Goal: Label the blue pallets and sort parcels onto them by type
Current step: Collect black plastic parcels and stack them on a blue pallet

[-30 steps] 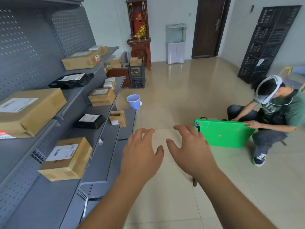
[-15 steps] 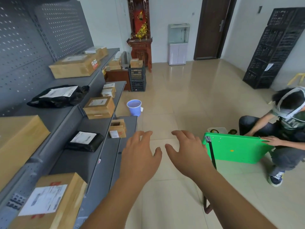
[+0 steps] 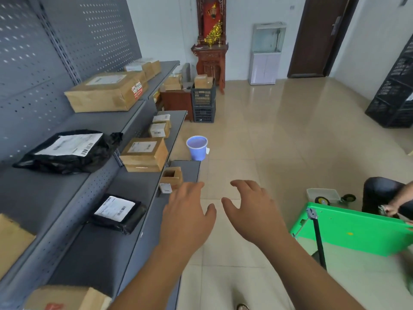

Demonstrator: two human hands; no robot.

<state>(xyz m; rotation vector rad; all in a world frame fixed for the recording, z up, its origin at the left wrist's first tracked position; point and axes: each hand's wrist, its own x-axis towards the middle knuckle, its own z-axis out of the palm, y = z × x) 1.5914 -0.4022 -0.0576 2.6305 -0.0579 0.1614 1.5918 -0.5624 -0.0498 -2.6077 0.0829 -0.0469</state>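
My left hand [image 3: 186, 217] and my right hand [image 3: 251, 212] are stretched forward side by side over the floor, fingers relaxed, holding nothing. Parcels lie on the grey shelving [image 3: 93, 247] at my left: a black bag parcel [image 3: 117, 212] on the middle shelf just left of my left hand, a larger black bag parcel [image 3: 67, 151] on the upper shelf, a brown box [image 3: 144, 154], a small open box [image 3: 172, 176] and a big brown box [image 3: 105, 91] farther back. No blue pallet is in view.
A green cart [image 3: 355, 229] lies tipped at the right, held by another person [image 3: 393, 200] crouching at the frame's edge. A blue bucket [image 3: 197, 147] stands on the tiled floor ahead. Black crates [image 3: 203, 104] sit beyond it; stacked crates [image 3: 395, 86] line the right wall.
The view has moved forward along the shelving and swung left; the near boxes slid out of frame and the crouching person shifted to the right edge. Both hands stay empty and spread.
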